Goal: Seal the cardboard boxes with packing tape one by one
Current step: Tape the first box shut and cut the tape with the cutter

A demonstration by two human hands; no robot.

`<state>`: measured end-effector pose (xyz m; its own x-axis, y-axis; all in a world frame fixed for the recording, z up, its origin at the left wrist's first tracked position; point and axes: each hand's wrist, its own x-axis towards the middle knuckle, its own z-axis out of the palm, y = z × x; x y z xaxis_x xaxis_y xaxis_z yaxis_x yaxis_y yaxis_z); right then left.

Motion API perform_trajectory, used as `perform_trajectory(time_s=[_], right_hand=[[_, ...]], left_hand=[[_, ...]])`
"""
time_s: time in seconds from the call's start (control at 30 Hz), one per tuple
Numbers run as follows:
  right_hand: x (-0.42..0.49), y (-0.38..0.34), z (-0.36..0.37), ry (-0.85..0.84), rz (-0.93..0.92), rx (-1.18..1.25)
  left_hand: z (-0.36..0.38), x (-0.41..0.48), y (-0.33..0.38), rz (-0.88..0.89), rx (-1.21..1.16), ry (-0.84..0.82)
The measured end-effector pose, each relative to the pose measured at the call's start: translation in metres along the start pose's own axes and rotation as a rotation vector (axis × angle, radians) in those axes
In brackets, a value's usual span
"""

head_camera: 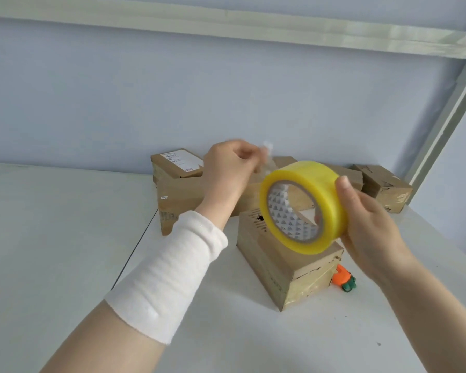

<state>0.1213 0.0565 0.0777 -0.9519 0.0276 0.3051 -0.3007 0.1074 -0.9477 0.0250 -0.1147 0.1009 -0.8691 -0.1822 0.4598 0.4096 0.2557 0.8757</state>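
My right hand grips a yellow roll of packing tape, held in the air above a small cardboard box on the white table. My left hand, with a white wrap on the wrist, pinches the clear loose end of the tape and holds it up and to the left of the roll. The box under the roll shows tape on its near face.
Several more cardboard boxes stand behind: a long one, one with a white label at the back left, another at the back right. A small orange and green cutter lies right of the near box. A seam divides the table.
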Motion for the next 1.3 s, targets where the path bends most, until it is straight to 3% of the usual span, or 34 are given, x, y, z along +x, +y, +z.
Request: perform_trajectory(time_s=[0.17, 0.3, 0.37, 0.57, 0.77, 1.17, 1.23, 1.3], right_hand=[[0.003, -0.004, -0.004, 0.013, 0.154, -0.074], [-0.007, 0.001, -0.015, -0.256, 0.121, 0.039], [-0.013, 0.002, -0.015, -0.309, 0.094, 0.048], [0.0, -0.018, -0.001, -0.048, 0.099, -0.012], [0.012, -0.026, 0.011, -0.035, 0.239, -0.144], [0.013, -0.024, 0.014, 0.012, 0.263, -0.116], [0.014, -0.023, 0.013, 0.008, 0.262, -0.118], [0.014, -0.023, 0.013, 0.0, 0.256, -0.129]], left_hand=[[-0.004, 0.008, -0.011, -0.039, -0.035, -0.095], [0.0, 0.002, -0.039, -0.16, -0.046, -0.142], [0.001, 0.002, -0.051, -0.211, -0.054, -0.148], [0.013, -0.006, -0.073, -0.314, 0.001, -0.205], [0.013, -0.017, -0.093, -0.448, -0.026, -0.268], [0.007, -0.015, -0.101, -0.89, -0.146, -0.526], [0.006, -0.014, -0.103, -0.838, -0.093, -0.497], [0.003, -0.012, -0.105, -0.656, -0.033, -0.379]])
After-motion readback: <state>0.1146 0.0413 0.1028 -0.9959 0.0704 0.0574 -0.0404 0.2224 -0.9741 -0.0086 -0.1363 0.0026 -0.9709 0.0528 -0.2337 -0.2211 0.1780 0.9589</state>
